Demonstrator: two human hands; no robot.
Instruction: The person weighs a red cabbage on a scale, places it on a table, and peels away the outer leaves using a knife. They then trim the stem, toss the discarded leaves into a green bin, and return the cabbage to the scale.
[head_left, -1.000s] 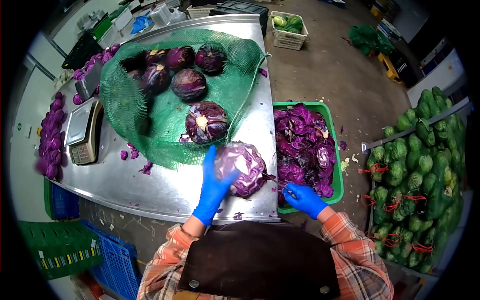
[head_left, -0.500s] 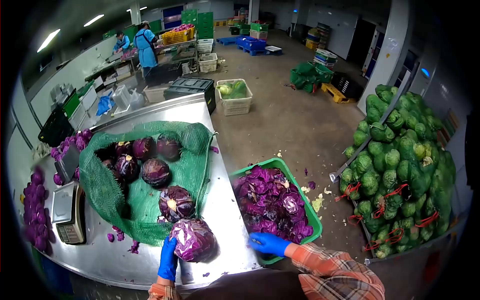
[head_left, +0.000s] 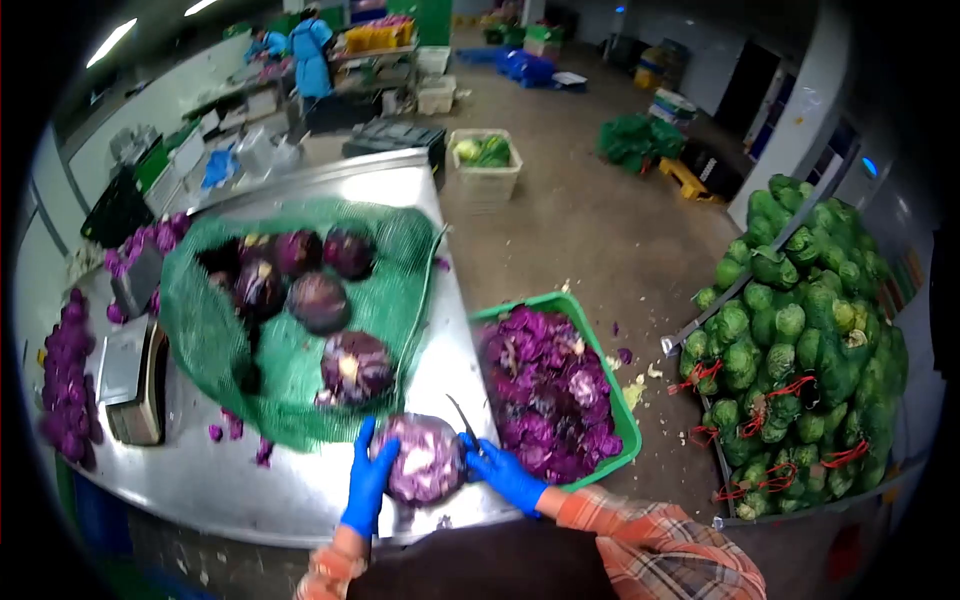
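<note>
A red cabbage (head_left: 424,462) rests near the front edge of the steel table, its pale, whitish side turned up. My left hand (head_left: 370,475), in a blue glove, grips its left side with the fingers curved over it. On the other side my right hand (head_left: 508,477), gloved as well, is closed round a small knife (head_left: 461,419) whose thin curved blade points up and away beside the cabbage. The handle is mostly hidden in my fingers. Just beyond lies an open green mesh sack (head_left: 290,418) with several dark red cabbages (head_left: 319,303) on it.
A green crate (head_left: 627,425) full of purple leaves stands right of the table. A scale (head_left: 125,372) and trimmed purple cabbages (head_left: 68,380) are at left. Sacked green cabbages (head_left: 790,325) are piled far right. Two people in blue (head_left: 312,60) work at the back.
My right hand has come left from above the green crate to the cabbage, and the knife now shows. The cabbage has turned, pale side up, and my left hand reaches further over it.
</note>
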